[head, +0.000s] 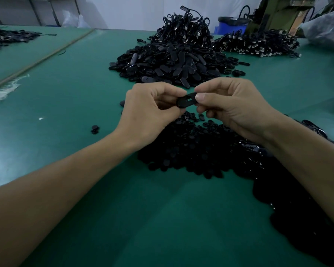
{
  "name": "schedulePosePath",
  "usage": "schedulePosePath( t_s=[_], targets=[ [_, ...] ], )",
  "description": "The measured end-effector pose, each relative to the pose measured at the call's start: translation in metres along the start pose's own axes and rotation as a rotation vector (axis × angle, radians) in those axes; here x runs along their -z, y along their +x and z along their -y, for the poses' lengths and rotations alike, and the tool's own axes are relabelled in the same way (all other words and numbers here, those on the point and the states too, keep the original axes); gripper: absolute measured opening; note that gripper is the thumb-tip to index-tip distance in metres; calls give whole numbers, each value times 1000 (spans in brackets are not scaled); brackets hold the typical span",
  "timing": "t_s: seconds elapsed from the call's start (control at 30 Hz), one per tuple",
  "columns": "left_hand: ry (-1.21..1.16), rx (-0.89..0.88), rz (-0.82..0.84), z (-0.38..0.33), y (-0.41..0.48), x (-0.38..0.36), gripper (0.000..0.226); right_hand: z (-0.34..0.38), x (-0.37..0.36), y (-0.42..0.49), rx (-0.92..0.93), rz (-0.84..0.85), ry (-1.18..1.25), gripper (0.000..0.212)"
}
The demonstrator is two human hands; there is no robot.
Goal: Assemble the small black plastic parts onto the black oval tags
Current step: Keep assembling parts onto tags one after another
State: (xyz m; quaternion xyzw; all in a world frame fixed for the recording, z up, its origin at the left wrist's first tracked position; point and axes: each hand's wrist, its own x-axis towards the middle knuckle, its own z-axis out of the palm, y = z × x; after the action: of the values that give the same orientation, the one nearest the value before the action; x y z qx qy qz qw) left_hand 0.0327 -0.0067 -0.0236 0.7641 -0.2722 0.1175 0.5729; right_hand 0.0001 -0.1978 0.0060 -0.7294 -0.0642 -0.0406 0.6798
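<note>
Pinching one black oval tag (186,101) between both hands, you hold it above the green table (69,105): your left hand (148,110) curls round its left end, your right hand (231,105) clamps thumb and forefinger on its right. Below lies a pile of small black parts (189,149); beyond, a heap of oval tags (168,64).

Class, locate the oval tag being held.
Centre of the head view: the oval tag is pinched between the left hand and right hand, above the near pile.
</note>
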Motion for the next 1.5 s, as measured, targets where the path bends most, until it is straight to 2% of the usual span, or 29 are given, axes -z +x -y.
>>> schedulePosePath(
  t_s=[0.13,0.3,0.5,0.57,0.67,0.77,0.83,1.07,1.5],
  targets=[
    [-92,9,73,-3,-2,1,40,-1,0,1,32,-19,14,11],
    [-229,85,19,-4,0,0,17,-4,0,3,54,-44,32,11],
    [-307,140,-8,-3,3,2,12,-6,-1,2,83,-9,-76,11],
    [-305,139,-10,-3,3,2,13,-8,-1,2,124,-24,-198,9],
    [-266,134,-77,0,3,2,14,-13,0,2,183,-76,-565,16],
    [-232,137,-164,4,3,5,12,-15,0,0,206,33,-974,23],
    [-218,137,-188,5,3,5,12,-15,-1,-1,190,122,-1066,22],
    [-164,110,-156,7,0,0,21,-15,0,-1,191,135,-1015,8],
    [-161,119,-133,10,-1,-1,18,-17,-3,1,304,5,-851,6]
  ],
)
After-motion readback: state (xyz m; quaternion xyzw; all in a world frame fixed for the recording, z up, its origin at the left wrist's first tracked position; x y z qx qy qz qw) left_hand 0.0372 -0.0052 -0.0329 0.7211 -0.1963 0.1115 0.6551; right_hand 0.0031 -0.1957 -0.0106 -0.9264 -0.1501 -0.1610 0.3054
